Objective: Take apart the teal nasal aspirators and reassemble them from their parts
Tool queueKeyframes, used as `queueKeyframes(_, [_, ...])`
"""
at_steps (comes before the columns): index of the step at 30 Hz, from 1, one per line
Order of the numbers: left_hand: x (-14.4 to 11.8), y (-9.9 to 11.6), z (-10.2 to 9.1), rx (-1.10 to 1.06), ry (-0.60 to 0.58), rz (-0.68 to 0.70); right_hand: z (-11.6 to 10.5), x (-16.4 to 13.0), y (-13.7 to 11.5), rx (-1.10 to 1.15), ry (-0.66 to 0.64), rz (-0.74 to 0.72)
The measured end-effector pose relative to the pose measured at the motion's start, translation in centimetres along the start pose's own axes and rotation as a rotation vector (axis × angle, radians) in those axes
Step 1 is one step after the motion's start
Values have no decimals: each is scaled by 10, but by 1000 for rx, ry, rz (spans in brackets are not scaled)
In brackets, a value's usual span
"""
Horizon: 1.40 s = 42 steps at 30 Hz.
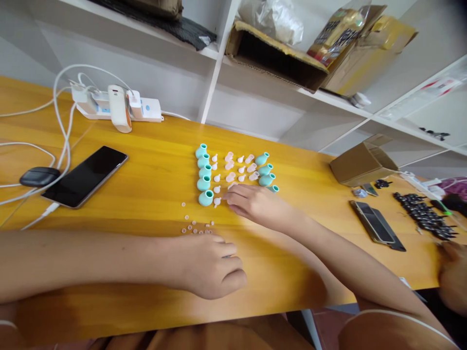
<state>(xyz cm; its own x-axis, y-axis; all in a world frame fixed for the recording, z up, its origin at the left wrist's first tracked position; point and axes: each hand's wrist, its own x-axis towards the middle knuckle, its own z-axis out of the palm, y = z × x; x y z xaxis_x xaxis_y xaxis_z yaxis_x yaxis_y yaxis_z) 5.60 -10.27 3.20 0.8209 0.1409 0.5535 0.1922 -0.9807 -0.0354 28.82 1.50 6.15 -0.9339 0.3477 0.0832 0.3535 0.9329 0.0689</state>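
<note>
My left hand (216, 266) rests low over the table with its fingers curled in; a small dark-grey bit shows between them, too little to name. My right hand (257, 205) reaches over the rows, fingers together and pointing left, their tips beside a small white nozzle-shaped piece (217, 201). What those tips hold, if anything, is hidden. On the left stands a column of turquoise bulb-shaped pieces (206, 198); another turquoise column (267, 180) lies tilted on the right, partly behind my right hand. Pale pink cups (230, 177) and white nozzles line up between. Tiny clear rings (193, 222) are scattered near my left wrist.
A black phone (86, 176), earbud case (39, 176) and white cables lie left, below a power strip (146, 109). To the right are a cardboard box (365, 160), another phone (374, 222), black parts (425, 216) and another person's hand (452, 274). Shelves rise behind.
</note>
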Motion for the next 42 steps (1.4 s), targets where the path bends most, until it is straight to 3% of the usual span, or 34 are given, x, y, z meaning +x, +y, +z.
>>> queueKeyframes(6, [1, 0, -7, -5, -64, -8, -1, -4, 2, 128, 14, 77])
queueKeyframes(14, [-1, -10, -8, -8, -82, -169, 0, -6, 5, 214, 31, 134])
queueKeyframes(17, [-2, -16, -8, -23, -103, -248, -14, -8, 4, 198, 107, 172])
queueKeyframes(20, [-4, -20, -12, -210, -88, -451, -39, -14, -7, 255, 216, 239])
queueKeyframes(23, [-5, -20, -15, -397, 4, -559, -50, -24, -35, 374, 142, 189])
queueKeyframes(25, [-5, -17, -16, -459, 44, -559, -41, -30, -59, 409, 94, 160])
queueKeyframes(28, [-7, -10, -15, -420, 20, -505, -15, -36, -88, 423, 121, 184])
queueKeyframes(31, [-8, -5, -11, -323, -26, -432, 4, -38, -97, 449, 119, 180])
queueKeyframes(34, [-7, -6, -8, -274, 8, -390, -3, -44, -87, 396, 136, 97])
queueKeyframes(37, [-5, -9, -9, -256, 18, -381, -32, -58, -65, 322, 97, 84])
queueKeyframes(40, [-4, -10, -10, -214, -78, -403, -57, -76, -39, 159, 59, 254])
queueKeyframes(42, [-6, -9, -9, -169, -162, -361, -63, -86, -20, 26, 63, 381])
